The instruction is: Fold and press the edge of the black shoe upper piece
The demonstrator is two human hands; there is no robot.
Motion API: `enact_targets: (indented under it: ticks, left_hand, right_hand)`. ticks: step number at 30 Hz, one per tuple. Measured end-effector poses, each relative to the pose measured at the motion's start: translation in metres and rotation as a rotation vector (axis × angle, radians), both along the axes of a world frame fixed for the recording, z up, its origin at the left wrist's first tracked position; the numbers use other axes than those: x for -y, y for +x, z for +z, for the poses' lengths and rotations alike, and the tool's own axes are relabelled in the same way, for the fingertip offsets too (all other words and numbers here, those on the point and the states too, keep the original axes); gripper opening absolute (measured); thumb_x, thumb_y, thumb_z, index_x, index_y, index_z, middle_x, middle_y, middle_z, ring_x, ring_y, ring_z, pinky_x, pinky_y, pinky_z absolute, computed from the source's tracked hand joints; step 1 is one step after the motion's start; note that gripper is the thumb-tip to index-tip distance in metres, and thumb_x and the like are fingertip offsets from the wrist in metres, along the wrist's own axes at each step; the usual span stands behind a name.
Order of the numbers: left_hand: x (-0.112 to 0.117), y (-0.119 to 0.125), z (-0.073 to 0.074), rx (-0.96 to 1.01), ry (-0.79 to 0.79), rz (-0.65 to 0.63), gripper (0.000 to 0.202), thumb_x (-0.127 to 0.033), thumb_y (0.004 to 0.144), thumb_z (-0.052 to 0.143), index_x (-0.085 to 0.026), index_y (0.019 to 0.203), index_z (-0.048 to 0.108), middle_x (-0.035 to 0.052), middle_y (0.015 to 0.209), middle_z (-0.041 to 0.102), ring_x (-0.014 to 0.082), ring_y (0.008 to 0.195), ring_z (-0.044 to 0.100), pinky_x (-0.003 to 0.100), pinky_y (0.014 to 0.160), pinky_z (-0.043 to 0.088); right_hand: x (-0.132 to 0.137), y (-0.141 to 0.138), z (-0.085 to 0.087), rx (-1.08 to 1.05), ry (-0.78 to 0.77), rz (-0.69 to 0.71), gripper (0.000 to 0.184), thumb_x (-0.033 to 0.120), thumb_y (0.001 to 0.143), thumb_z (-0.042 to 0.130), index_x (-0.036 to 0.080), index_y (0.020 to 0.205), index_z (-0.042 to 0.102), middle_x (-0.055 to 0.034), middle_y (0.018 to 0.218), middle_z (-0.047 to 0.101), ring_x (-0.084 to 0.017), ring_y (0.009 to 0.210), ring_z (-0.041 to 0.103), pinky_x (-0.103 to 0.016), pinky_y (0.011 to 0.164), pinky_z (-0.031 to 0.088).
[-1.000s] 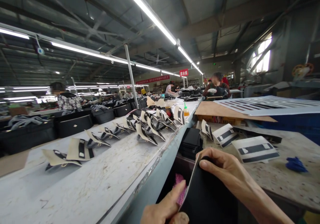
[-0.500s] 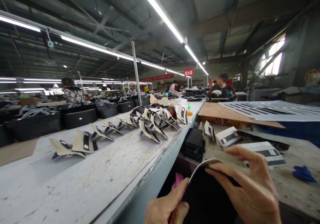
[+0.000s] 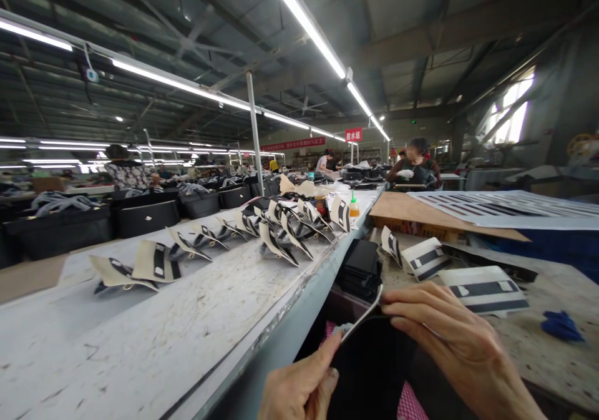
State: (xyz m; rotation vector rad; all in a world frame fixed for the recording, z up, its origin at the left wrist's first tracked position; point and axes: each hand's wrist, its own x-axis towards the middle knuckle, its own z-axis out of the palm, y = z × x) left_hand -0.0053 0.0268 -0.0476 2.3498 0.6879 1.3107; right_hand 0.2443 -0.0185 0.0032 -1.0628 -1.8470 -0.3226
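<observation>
A dark black panel with a pale edge (image 3: 369, 364) hangs between my hands, low in the view. My left hand (image 3: 302, 379) pinches its left edge between thumb and fingers. At its upper right corner my right hand (image 3: 447, 329) grips the edge, fingers above and thumb on the near face. What the panel belongs to cannot be made out. Just beyond it lies a stack of black pieces (image 3: 360, 267). Cream pieces with black strips (image 3: 486, 289) lie on the side table past my right hand.
A long white table (image 3: 154, 345) runs away on the left, bearing several curved cream-and-black pieces (image 3: 156, 261). A glue bottle with a green tip (image 3: 354, 206) stands near its edge. A blue crumpled cloth (image 3: 561, 325) lies at right. A co-worker (image 3: 415, 164) sits farther back.
My right hand has turned, its raised fingers now folded down onto the panel's edge. The panel's curved top edge now looks straighter. Pink checked cloth shows below it.
</observation>
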Motion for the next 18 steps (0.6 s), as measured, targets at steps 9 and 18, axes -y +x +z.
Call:
enact_targets:
  ticks: [9, 18]
  left_hand:
    - [-0.001, 0.005, -0.003, -0.026, -0.094, -0.018, 0.045, -0.009, 0.09, 0.055, -0.015, 0.135, 0.063, 0.0036, 0.096, 0.083, 0.0133, 0.07, 0.078, 0.013, 0.071, 0.059]
    - [0.004, 0.01, 0.005, -0.031, -0.152, 0.046, 0.04, -0.013, 0.093, 0.051, -0.017, 0.13, 0.064, 0.0009, 0.077, 0.079, 0.0154, 0.071, 0.076, 0.017, 0.072, 0.057]
  right_hand:
    - [0.0, -0.013, -0.006, -0.06, -0.018, -0.029, 0.017, 0.031, 0.085, 0.075, 0.029, 0.094, 0.061, 0.0007, 0.09, 0.073, -0.021, 0.083, 0.068, -0.03, 0.072, 0.055]
    - [0.022, -0.022, 0.015, 0.08, -0.27, 0.325, 0.012, 0.02, 0.087, 0.073, 0.031, 0.092, 0.071, -0.0009, 0.092, 0.078, -0.02, 0.081, 0.073, -0.03, 0.077, 0.057]
